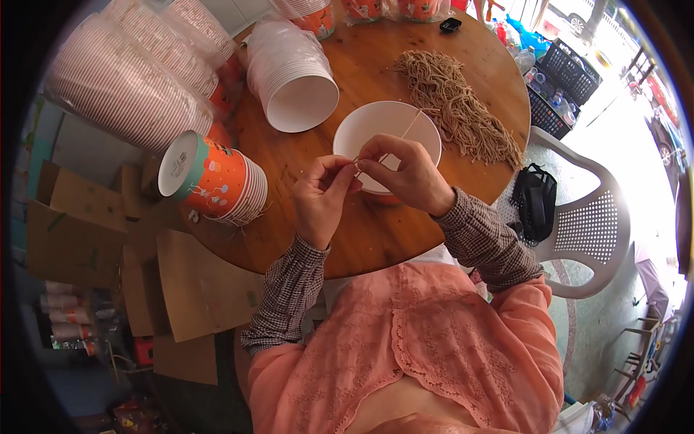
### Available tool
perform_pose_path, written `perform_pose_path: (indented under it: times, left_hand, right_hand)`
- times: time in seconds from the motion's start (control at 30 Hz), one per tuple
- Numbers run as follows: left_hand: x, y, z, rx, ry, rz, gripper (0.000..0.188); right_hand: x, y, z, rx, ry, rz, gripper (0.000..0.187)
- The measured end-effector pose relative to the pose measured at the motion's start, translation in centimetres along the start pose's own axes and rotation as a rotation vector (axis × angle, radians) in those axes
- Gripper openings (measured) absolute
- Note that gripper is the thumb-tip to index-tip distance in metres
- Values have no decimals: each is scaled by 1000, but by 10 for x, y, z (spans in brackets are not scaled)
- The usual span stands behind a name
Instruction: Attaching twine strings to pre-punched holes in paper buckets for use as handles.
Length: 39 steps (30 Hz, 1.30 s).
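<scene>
My left hand [323,199] and my right hand [408,172] meet above a white-lined paper bucket [354,129], fingertips pinched together on a thin tan string [411,125]. One length of the string rises past the right hand across the bucket's far rim. Where the fingertips meet, the string's exact shape is too small to make out. Beyond the right hand lies a long heap of tan strings [463,101]. Left of my left hand, a nested stack of orange printed paper buckets [220,177] rests tilted, with a few string ends at its lower rim.
A plastic-wrapped stack of white buckets [293,79] lies on the round wooden table [369,54]. More wrapped stacks [130,79] stand at the left, above open cardboard boxes [202,286]. A small black object [450,25] sits far back. At right is a white plastic chair [589,224] with a black bag [536,202].
</scene>
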State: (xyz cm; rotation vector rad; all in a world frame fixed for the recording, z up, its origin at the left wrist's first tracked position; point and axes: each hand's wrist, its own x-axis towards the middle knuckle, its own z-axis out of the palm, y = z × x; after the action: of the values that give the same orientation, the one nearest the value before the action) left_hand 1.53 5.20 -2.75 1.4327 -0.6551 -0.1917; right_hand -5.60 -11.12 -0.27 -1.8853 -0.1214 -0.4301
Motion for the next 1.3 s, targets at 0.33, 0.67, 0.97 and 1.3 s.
perform_pose_path:
  times: [0.33,0.67,0.97,1.3]
  left_hand:
    - [-2,-1,5,38,36,63,8]
    - [-1,2,5,235,40,111,9]
    - [6,10,-14,-482,-162,-451,19]
    - [5,5,-16,-634,-215,-512,20]
  right_hand:
    - [-2,3,0,-6,6,-39,11]
    - [-2,4,-2,-39,26,-51,12]
    - [0,3,-1,-143,32,-182,13]
    - [2,8,5,-313,76,-467,12]
